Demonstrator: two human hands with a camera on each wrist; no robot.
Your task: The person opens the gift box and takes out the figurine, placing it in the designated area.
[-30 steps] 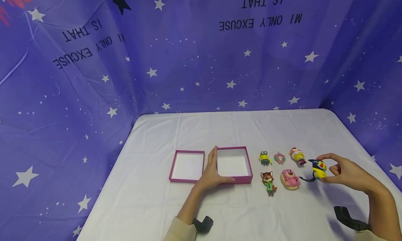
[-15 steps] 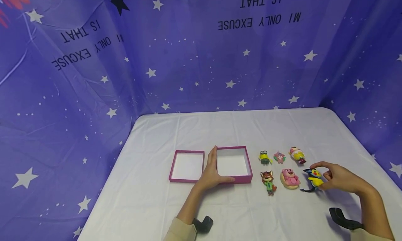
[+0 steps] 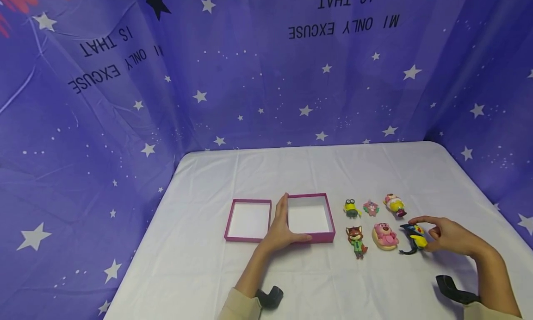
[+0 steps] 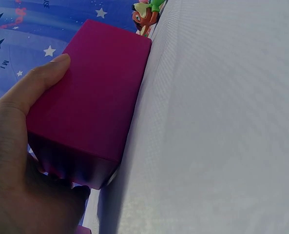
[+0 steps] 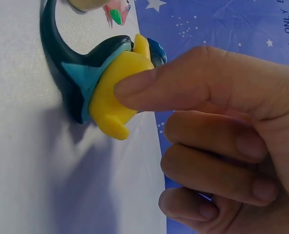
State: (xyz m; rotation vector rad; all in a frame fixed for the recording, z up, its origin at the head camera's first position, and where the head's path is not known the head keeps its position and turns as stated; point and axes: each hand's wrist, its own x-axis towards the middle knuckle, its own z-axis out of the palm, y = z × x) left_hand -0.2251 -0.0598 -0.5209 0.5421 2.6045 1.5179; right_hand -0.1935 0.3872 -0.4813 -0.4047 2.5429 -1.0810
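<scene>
My left hand [image 3: 278, 232] grips the near left corner of an open magenta box [image 3: 332, 227] with a white inside. Its thumb lies along the front wall, plain in the left wrist view on the magenta side [image 4: 93, 92]. My right hand [image 3: 451, 236] pinches a toy figurine [image 3: 418, 241] with a yellow body and a dark blue back and tail. In the right wrist view the thumb presses the figurine's yellow belly [image 5: 112, 92], and its long tail curves toward the tablecloth. Left of it sits a pink bear figurine [image 3: 385, 236] on a cream-coloured ring.
A shallow magenta-rimmed lid [image 3: 249, 240] lies left of the box. Between box and right hand are a minion figurine [image 3: 351, 209], a small pink star-shaped figurine [image 3: 371, 208], a yellow-and-white figurine [image 3: 394, 205] and a fox figurine [image 3: 356, 241]. Starry curtains [image 3: 258, 79] surround the white table [image 3: 316, 287].
The right hand has come down and slightly left with the yellow and blue figurine, close beside the pink bear, and tilted it. The left hand keeps its place on the box.
</scene>
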